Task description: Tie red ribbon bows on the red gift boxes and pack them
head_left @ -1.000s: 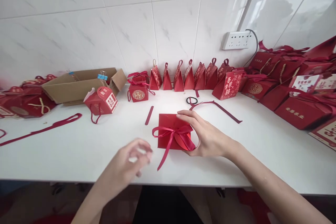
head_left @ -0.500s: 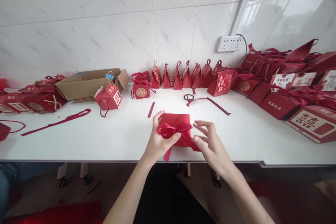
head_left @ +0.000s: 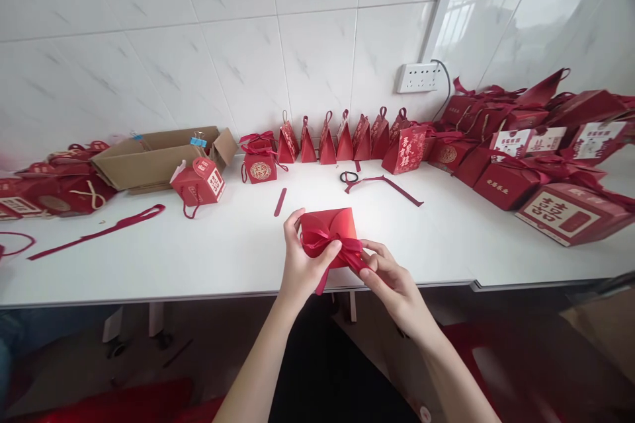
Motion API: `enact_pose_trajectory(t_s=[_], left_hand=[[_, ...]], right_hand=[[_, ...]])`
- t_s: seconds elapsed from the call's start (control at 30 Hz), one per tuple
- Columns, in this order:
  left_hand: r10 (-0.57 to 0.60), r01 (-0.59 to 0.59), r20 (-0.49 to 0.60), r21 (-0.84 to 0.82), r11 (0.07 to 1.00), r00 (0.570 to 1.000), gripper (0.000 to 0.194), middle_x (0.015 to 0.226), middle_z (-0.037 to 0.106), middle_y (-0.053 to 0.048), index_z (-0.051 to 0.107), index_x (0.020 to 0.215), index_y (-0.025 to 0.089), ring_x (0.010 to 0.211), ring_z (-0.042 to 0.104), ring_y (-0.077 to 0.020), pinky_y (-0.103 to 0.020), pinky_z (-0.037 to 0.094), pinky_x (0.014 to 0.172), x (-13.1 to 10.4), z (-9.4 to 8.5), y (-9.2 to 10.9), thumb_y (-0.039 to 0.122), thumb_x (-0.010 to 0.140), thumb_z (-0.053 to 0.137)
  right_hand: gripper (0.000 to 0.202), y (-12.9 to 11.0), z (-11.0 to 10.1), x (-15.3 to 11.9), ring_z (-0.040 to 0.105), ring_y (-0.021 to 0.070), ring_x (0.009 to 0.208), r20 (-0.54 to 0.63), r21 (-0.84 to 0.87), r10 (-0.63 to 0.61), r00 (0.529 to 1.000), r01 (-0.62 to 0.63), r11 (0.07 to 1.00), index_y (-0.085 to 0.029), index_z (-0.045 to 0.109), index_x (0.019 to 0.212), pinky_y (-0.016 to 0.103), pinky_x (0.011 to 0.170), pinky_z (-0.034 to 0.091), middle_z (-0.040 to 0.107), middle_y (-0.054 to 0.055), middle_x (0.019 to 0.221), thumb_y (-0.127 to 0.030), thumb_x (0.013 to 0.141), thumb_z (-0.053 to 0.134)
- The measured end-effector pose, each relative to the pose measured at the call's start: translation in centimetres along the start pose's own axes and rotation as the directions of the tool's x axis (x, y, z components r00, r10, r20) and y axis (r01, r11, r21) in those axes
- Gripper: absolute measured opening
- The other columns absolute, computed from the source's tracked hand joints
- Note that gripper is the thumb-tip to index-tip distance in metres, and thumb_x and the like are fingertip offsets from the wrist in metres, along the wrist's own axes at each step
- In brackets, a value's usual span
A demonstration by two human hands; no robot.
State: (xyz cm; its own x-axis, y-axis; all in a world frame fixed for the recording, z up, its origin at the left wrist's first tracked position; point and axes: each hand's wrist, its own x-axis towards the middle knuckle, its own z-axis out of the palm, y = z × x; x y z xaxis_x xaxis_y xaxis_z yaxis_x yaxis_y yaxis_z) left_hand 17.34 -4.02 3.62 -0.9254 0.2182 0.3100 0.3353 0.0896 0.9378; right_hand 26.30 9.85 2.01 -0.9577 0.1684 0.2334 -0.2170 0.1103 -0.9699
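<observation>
A small red box [head_left: 322, 219] with a red ribbon bow [head_left: 330, 244] tied across it is between my hands near the table's front edge. My left hand [head_left: 305, 258] grips the box's left side, its thumb pressing on the middle of the bow. My right hand [head_left: 384, 274] pinches the ribbon at the bow's right side between thumb and fingers. Beyond the box lie a short red strip [head_left: 280, 202], a black-handled tool [head_left: 348, 177] and a long dark red ribbon [head_left: 397, 189].
Small red triangular boxes [head_left: 327, 145] line the wall. An open cardboard box [head_left: 149, 162] and a red box with a cord handle [head_left: 201, 182] stand left. Many red boxes [head_left: 510, 182] are piled right. A looped ribbon [head_left: 99, 232] lies left on the white table [head_left: 198, 264].
My right hand has closed from spread fingers onto the ribbon at the bow's right side. The box's top flaps show more. The whole view has shifted slightly.
</observation>
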Motion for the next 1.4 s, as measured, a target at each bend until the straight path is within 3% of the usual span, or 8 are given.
enact_pose_trajectory(t_s=[0.17,0.43,0.63,0.77,0.87,1.1,1.27,1.4], left_hand=[[0.004,-0.004,-0.009,0.001,1.0,1.0,0.065,0.134,0.038,-0.01,0.033,0.124,0.026,0.117,0.049,-0.0235,-0.036,0.044,0.095,0.3,0.0,-0.2,0.036,0.071,0.069],[-0.051,0.051,-0.005,0.001,0.999,0.999,0.07,0.128,0.044,-0.01,0.032,0.129,0.027,0.12,0.047,-0.0256,-0.04,0.043,0.097,0.5,-0.1,-0.3,0.038,0.071,0.07],[-0.031,0.031,-0.011,0.007,0.999,0.999,0.068,0.128,0.045,-0.01,0.034,0.127,0.028,0.115,0.051,-0.0244,-0.039,0.045,0.094,0.4,-0.1,-0.2,0.039,0.071,0.07],[0.06,-0.064,-0.087,-0.048,0.997,0.994,0.071,0.132,0.04,-0.012,0.028,0.125,0.027,0.123,0.043,-0.0247,-0.039,0.042,0.096,0.1,0.2,-0.4,0.038,0.07,0.07],[0.111,-0.132,-0.173,-0.112,0.985,0.979,0.05,0.123,0.046,-0.011,0.033,0.112,0.024,0.123,0.043,-0.0237,-0.039,0.041,0.096,0.2,0.5,-0.3,0.042,0.075,0.063],[-0.029,0.034,-0.073,0.073,0.997,0.997,0.025,0.104,0.057,-0.007,0.051,0.096,0.02,0.101,0.055,-0.0215,-0.034,0.043,0.086,0.3,-0.1,1.1,0.042,0.082,0.051],[-0.066,0.062,0.032,0.11,0.992,0.997,0.03,0.067,0.056,0.0,0.052,0.076,0.02,0.07,0.056,-0.0163,-0.028,0.041,0.069,2.3,-2.5,2.6,0.047,0.084,0.042],[-0.22,0.157,0.143,0.359,0.92,0.965,0.034,0.056,0.051,0.003,0.054,0.075,0.019,0.053,0.049,-0.0142,-0.026,0.034,0.055,5.0,-3.3,3.4,0.053,0.076,0.052]], right_hand=[[0.032,0.5,-0.3,0.1,0.04,0.0283,0.128,0.039,0.101,-0.016,0.999,0.012,0.995,-0.02,0.047,0.064,0.047,0.104,0.035,0.046,0.008,0.131,-0.043,0.085,0.055],[0.029,0.3,-2.8,0.3,0.044,0.0297,0.123,0.178,-0.047,0.001,0.984,0.007,0.999,-0.02,0.048,0.067,0.05,0.1,0.036,0.047,0.009,0.133,-0.042,0.086,0.053],[0.033,-1.2,-1.9,1.6,0.055,0.0231,0.096,-0.203,-0.208,-0.015,0.979,-0.028,0.978,-0.022,0.053,0.079,0.039,0.082,0.048,0.056,0.007,0.099,-0.053,0.087,0.042],[0.03,-2.0,0.1,2.6,0.054,0.0191,0.08,-0.178,-0.339,-0.065,0.982,0.001,0.941,-0.021,0.053,0.074,0.035,0.074,0.046,0.055,0.004,0.088,-0.049,0.085,0.048],[0.024,-2.1,1.0,3.2,0.052,0.0179,0.076,-0.178,-0.333,-0.105,0.978,0.041,0.942,-0.021,0.05,0.071,0.032,0.071,0.043,0.055,0.003,0.083,-0.04,0.085,0.049],[0.039,-1.4,0.7,4.8,0.047,0.0151,0.063,-0.237,-0.157,0.02,0.971,-0.058,0.986,-0.02,0.045,0.063,0.027,0.061,0.038,0.049,-0.001,0.063,-0.051,0.087,0.04],[0.05,-2.2,-1.0,6.5,0.041,0.0143,0.058,-0.31,-0.394,0.07,0.948,-0.195,0.898,-0.021,0.038,0.057,0.027,0.056,0.032,0.042,-0.001,0.059,-0.061,0.085,0.034],[0.051,-3.4,-1.7,8.4,0.041,0.0144,0.057,-0.232,-0.529,0.092,0.968,-0.205,0.823,-0.021,0.033,0.055,0.027,0.055,0.03,0.043,0.0,0.059,-0.062,0.085,0.03]])
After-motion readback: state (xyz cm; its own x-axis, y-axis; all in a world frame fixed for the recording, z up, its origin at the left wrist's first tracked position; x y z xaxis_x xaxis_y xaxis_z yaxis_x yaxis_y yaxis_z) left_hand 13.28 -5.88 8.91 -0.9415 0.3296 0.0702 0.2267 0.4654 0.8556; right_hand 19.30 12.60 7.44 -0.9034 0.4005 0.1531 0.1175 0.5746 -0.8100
